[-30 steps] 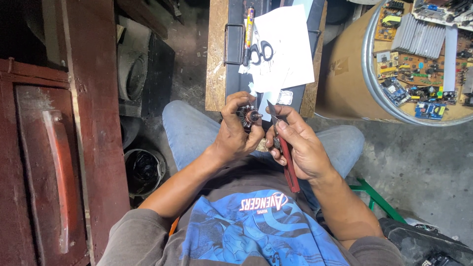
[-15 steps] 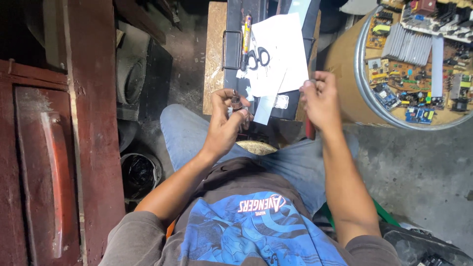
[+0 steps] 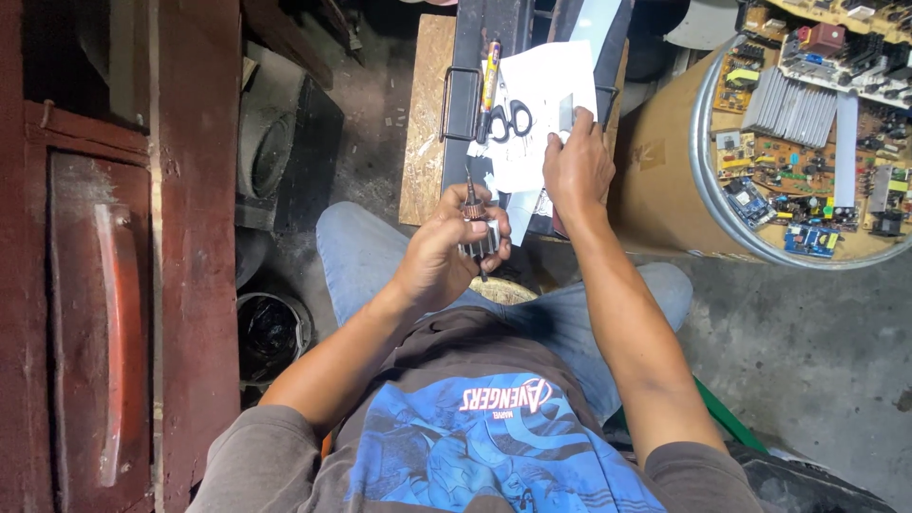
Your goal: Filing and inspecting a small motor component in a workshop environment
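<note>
My left hand (image 3: 442,256) is closed around a small motor armature (image 3: 478,233) with a copper end and a thin shaft, held over my lap. My right hand (image 3: 575,166) reaches forward onto a white sheet of paper (image 3: 541,85), and its fingertips pinch a small grey strip (image 3: 567,111). Black-handled scissors (image 3: 511,119) and a yellow pen (image 3: 489,76) lie on the paper's left side, a little left of my right hand. The paper rests on a black case (image 3: 470,57).
The case sits on a wooden board (image 3: 426,123). To the right, a round drum (image 3: 665,180) holds several circuit boards (image 3: 807,142). A red wooden door (image 3: 95,285) fills the left side, with a black bucket (image 3: 271,332) by my left knee.
My right hand has left the armature and moved forward to the paper, where it now pinches the grey strip. The red-handled tool it held is no longer visible. My left hand keeps the armature.
</note>
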